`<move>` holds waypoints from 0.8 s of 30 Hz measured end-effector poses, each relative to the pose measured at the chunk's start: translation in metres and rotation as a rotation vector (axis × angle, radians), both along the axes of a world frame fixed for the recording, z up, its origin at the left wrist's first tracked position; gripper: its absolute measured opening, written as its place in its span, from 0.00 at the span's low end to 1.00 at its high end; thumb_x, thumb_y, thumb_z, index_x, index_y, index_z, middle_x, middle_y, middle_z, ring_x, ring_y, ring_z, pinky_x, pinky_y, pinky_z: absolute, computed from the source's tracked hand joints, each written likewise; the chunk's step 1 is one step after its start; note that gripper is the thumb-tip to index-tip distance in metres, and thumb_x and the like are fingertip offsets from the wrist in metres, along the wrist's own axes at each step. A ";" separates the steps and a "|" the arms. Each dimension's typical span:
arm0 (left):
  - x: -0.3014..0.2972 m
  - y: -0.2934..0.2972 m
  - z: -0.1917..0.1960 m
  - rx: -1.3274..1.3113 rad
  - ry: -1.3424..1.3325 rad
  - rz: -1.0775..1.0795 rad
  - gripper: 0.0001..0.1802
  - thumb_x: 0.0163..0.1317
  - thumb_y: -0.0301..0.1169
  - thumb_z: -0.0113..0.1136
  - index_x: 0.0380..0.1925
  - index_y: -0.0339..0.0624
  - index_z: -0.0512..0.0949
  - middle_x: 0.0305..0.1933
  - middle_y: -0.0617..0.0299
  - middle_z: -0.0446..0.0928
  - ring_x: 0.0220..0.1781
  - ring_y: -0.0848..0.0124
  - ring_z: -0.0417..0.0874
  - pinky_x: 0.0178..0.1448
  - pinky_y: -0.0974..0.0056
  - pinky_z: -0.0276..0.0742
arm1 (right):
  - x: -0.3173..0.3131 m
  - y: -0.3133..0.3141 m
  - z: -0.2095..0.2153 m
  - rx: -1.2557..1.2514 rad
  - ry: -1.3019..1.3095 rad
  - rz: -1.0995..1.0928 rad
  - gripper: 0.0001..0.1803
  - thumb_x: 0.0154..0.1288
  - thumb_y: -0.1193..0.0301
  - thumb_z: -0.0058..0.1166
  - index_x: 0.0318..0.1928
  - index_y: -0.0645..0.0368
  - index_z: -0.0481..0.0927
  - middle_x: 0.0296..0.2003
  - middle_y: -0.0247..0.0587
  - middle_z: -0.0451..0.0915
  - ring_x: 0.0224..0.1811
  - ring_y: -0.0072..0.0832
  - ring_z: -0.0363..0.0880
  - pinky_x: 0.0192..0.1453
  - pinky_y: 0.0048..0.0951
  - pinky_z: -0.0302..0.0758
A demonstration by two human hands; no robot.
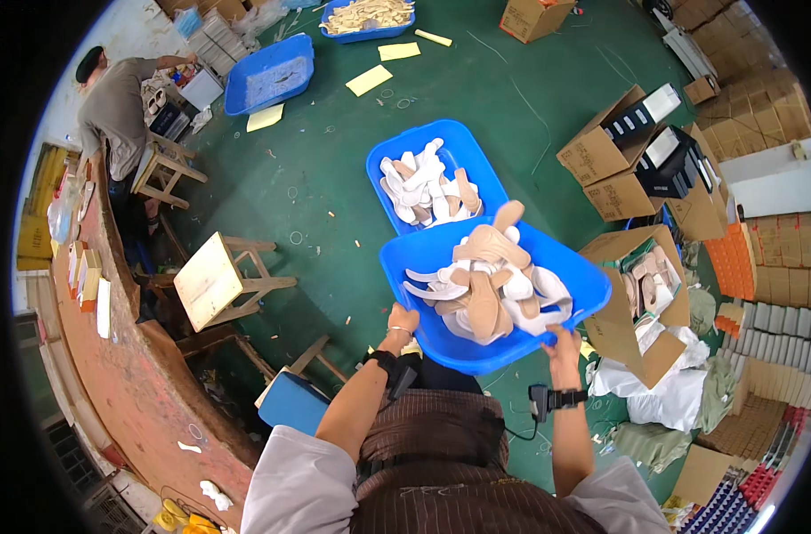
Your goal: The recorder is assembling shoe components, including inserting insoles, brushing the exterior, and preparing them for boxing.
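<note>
A green floor [334, 165] spreads across my remote view, bearing a blue tub [478, 153] of pale shoe parts, two more tubs [270, 80] farther off, yellow sheets [369, 81], wooden stools [208, 283] and, to the right, open cartons [590, 149]. Along the left, I see a worn reddish-brown bench [125, 374] carrying small boxes [88, 278] and white scraps [190, 447].

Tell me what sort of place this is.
Probably a shoe-making workshop. The left hand and right hand hold a blue plastic tub heaped with white and beige insoles; a second blue tub of similar pieces sits beyond it, and cardboard boxes are stacked at right.
</note>
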State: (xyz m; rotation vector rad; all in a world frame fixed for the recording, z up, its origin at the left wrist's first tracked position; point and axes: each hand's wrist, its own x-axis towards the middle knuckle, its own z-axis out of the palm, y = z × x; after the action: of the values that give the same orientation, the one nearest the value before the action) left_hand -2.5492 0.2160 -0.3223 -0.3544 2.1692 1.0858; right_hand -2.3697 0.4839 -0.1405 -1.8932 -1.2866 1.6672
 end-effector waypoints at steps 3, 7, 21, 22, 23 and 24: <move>-0.050 0.018 0.000 0.043 -0.107 0.025 0.19 0.47 0.26 0.57 0.40 0.24 0.77 0.35 0.43 0.81 0.35 0.57 0.84 0.39 0.56 0.79 | -0.052 0.030 0.007 -0.062 0.097 -0.004 0.16 0.49 0.77 0.61 0.40 0.61 0.74 0.37 0.40 0.73 0.39 0.33 0.74 0.42 0.48 0.82; -0.110 0.021 -0.021 0.185 -0.279 0.222 0.20 0.47 0.31 0.53 0.36 0.21 0.77 0.36 0.41 0.82 0.36 0.52 0.84 0.41 0.52 0.78 | -0.133 0.055 0.012 -0.170 0.243 0.044 0.14 0.54 0.77 0.58 0.42 0.64 0.73 0.40 0.41 0.71 0.41 0.36 0.73 0.47 0.55 0.82; -0.235 0.075 -0.065 -0.024 -0.593 0.195 0.15 0.47 0.28 0.62 0.35 0.28 0.81 0.31 0.50 0.82 0.32 0.61 0.83 0.36 0.57 0.78 | -0.281 0.106 -0.024 -0.300 0.146 0.087 0.36 0.63 0.76 0.57 0.63 0.71 0.47 0.43 0.48 0.68 0.38 0.39 0.75 0.47 0.58 0.82; -0.239 0.067 -0.080 -0.064 -0.617 0.165 0.16 0.48 0.28 0.63 0.36 0.29 0.81 0.33 0.50 0.82 0.33 0.63 0.82 0.38 0.58 0.78 | -0.297 0.097 -0.019 -0.281 0.152 0.087 0.36 0.63 0.77 0.57 0.62 0.71 0.47 0.42 0.47 0.68 0.36 0.37 0.75 0.47 0.58 0.82; -0.246 0.055 -0.093 -0.067 -0.623 0.168 0.16 0.48 0.28 0.63 0.36 0.29 0.81 0.33 0.50 0.82 0.33 0.63 0.82 0.38 0.58 0.78 | -0.312 0.088 -0.015 -0.260 0.160 0.087 0.35 0.63 0.77 0.57 0.62 0.71 0.48 0.41 0.45 0.68 0.35 0.35 0.74 0.47 0.58 0.82; -0.248 0.026 -0.112 -0.024 -0.664 0.201 0.16 0.49 0.29 0.63 0.36 0.29 0.81 0.34 0.51 0.82 0.33 0.63 0.82 0.37 0.58 0.77 | -0.331 0.073 -0.007 -0.285 0.146 0.074 0.34 0.63 0.78 0.56 0.61 0.70 0.49 0.40 0.44 0.68 0.35 0.35 0.75 0.47 0.58 0.82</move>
State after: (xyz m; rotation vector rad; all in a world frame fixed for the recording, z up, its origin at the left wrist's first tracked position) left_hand -2.7973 0.2425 -0.4342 -0.8290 1.5749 0.8803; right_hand -2.7005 0.5570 -0.1474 -1.8501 -1.1239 2.0802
